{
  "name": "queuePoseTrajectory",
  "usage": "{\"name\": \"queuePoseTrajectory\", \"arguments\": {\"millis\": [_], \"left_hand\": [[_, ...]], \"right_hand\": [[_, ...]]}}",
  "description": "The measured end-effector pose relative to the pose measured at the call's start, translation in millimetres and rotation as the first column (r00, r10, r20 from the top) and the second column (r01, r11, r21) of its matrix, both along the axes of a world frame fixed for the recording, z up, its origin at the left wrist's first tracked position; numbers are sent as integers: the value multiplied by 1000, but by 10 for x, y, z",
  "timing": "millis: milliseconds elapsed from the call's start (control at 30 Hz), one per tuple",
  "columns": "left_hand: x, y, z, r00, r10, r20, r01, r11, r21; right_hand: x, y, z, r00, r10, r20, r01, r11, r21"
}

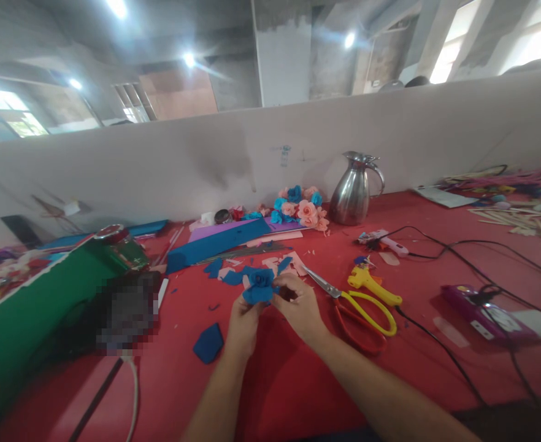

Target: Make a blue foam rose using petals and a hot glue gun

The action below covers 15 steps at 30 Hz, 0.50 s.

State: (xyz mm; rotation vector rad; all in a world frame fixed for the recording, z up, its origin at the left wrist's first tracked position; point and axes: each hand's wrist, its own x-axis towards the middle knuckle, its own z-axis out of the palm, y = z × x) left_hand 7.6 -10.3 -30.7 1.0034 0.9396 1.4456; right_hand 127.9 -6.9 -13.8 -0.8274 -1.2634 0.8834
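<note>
A blue paper flower [260, 279] is held up between my two hands over the red table. My left hand [244, 319] grips it from below on the left, its fingers partly hidden behind the petals. On the right side, my right hand [300, 304] pinches the edge of a petal between thumb and fingers. Blue and pink paper scraps [234, 277] lie just behind the flower. A cut blue paper piece [208, 343] rests on the table left of my left forearm. Scissors with red and yellow handles [344, 298] lie to the right of my right hand.
Finished pink and blue flowers [305, 209] sit by the back partition, beside a steel jug [353, 190]. A yellow glue gun [374, 285], a pink glue gun [392, 244] and a purple power strip [486, 316] trail cords at right. A green box [45, 313] stands left.
</note>
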Motion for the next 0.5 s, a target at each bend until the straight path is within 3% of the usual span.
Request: {"name": "queuePoseTrajectory", "arguments": {"millis": [200,500], "left_hand": [[-38,28,-91,998,48,-45,-46,998,46],[-20,7,-11,973,134,-189,-118,988,96]], "right_hand": [[4,-20,17,1000,5,13,-5,999,39],[5,5,8,999,-18,29,18,1000,17]]}}
